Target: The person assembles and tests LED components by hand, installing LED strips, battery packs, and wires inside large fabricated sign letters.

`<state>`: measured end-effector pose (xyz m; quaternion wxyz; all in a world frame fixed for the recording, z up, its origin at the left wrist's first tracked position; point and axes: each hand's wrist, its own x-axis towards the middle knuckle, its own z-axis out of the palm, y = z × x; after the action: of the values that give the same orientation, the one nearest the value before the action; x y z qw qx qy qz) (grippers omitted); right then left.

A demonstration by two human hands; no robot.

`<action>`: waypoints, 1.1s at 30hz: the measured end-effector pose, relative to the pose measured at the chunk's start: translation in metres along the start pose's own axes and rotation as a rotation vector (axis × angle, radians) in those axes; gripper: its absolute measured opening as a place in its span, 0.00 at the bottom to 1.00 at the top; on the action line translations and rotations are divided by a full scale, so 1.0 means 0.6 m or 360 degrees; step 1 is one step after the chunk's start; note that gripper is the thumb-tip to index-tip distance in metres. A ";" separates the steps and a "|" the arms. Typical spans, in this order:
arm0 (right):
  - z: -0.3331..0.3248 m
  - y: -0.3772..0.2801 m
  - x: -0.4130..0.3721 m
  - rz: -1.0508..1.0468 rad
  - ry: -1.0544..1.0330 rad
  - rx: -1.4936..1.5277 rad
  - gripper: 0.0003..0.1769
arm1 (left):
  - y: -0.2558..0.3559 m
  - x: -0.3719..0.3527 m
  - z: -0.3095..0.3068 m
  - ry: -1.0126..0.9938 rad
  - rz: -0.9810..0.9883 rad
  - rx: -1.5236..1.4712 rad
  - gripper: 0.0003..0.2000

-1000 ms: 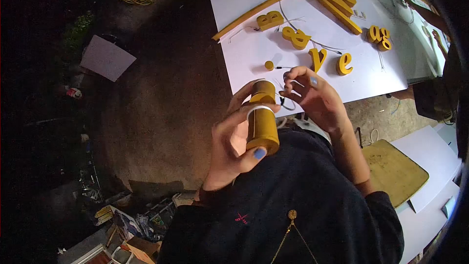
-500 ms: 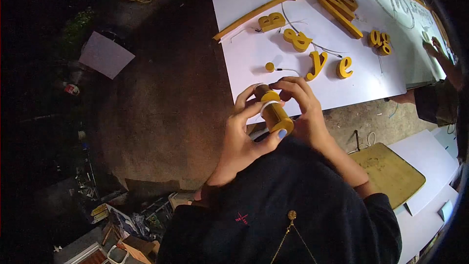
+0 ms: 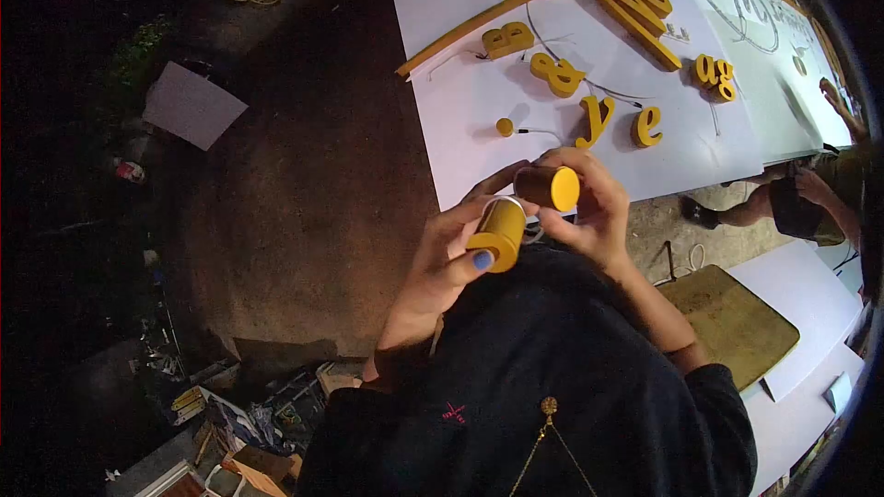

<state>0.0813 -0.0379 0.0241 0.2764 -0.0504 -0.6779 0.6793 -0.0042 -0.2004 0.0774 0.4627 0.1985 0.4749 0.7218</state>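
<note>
While L grip (image 3: 440,262) clasps yellow tube (image 3: 497,235), R grip (image 3: 597,212) clasps 2nd tube (image 3: 550,188); contents unseen.

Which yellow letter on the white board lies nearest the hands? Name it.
The y, just beyond the right hand; the e lies further right, the ampersand further up.

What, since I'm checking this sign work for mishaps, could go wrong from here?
1. The left hand holds one yellow cylinder and the right hand the second yellow cylinder, both in the air by the edge of the white board; a slip could drop one onto the dirt ground.
2. A thin wire lies on the board just beyond the hands; reaching forward might snag it and shift the letter y.
</note>
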 end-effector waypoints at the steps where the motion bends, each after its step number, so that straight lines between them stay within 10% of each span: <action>1: -0.003 -0.005 0.001 -0.0010 -0.0021 0.0146 0.26 | -0.004 0.002 -0.005 -0.0001 -0.0002 -0.0001 0.27; 12: -0.012 -0.013 0.005 -0.0246 0.0088 -0.0060 0.24 | -0.024 0.007 -0.017 -0.0201 -0.0010 -0.0173 0.39; 33: -0.029 0.004 -0.003 0.0051 0.0088 0.0171 0.24 | -0.027 0.040 -0.007 -0.0204 -0.0086 -0.0187 0.34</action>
<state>0.0898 -0.0228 0.0197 0.2864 -0.0651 -0.6317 0.7174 -0.0114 -0.1801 0.0579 0.5224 0.2038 0.4063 0.7214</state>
